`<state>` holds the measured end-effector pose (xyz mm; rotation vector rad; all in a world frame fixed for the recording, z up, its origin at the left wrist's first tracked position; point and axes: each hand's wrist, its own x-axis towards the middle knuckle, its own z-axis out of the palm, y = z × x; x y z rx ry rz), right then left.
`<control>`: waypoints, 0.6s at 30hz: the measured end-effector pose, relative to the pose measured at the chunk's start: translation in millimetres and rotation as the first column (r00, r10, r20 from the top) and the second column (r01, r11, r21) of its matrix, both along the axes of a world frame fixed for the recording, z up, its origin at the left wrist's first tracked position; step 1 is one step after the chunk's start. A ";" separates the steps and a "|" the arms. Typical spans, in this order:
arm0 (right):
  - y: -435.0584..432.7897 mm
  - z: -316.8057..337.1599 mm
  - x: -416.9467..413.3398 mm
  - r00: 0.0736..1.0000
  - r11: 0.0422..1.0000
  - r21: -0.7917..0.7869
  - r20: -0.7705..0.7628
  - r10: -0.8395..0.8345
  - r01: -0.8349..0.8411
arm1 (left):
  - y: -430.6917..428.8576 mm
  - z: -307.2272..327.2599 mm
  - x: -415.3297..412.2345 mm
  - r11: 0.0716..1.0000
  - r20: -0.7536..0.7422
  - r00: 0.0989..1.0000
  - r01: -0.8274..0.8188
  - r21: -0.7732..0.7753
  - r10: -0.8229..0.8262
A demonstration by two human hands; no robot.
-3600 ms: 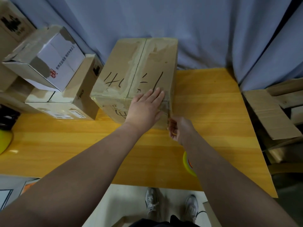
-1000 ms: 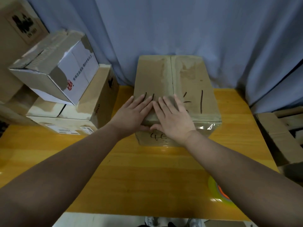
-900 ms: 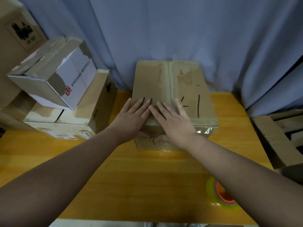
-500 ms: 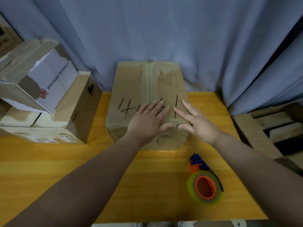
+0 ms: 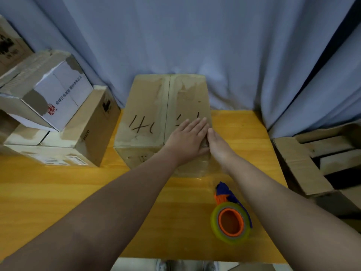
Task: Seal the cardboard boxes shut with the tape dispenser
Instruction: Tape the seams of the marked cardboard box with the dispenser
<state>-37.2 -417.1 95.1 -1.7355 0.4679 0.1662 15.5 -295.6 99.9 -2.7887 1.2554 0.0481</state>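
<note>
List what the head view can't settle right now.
All head view:
- Near right corner of the cardboard box: covered by the left hand and right hand.
- Marker writing on its top: right part under the left hand.
- Print on the white box: too small, blurred.
- Brown carton: cut off by left edge.

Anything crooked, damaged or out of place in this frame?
Yes. At left, the white box sits tilted on the brown box under it, with patches of its white facing torn off. The centre box has scuffed, peeled strips along its top seam. Nothing looks spilled.
</note>
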 end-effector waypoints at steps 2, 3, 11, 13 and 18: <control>1.6 -3.5 2.7 0.999 0.998 -0.057 0.011 0.035 -0.034 | -6.1 -4.9 1.0 1.000 0.015 1.000 -0.009 0.021 0.009; 1.3 -5.6 4.2 0.999 0.997 -0.063 0.017 0.034 -0.033 | -5.4 -7.3 0.4 0.999 0.028 0.999 -0.023 0.026 0.023; 11.9 -26.4 6.1 0.972 0.981 -0.078 0.170 -0.162 0.177 | 21.6 -13.2 -1.6 0.998 0.097 0.995 -0.007 0.056 0.001; 16.8 -30.1 6.7 0.953 0.971 -0.040 0.206 -0.222 0.235 | 40.8 -15.4 0.7 0.998 0.090 0.996 -0.009 0.066 0.003; 19.7 -31.8 4.7 0.928 0.957 0.071 0.234 -0.290 0.281 | 100.5 -19.4 14.6 1.000 0.141 0.990 -0.024 0.015 0.022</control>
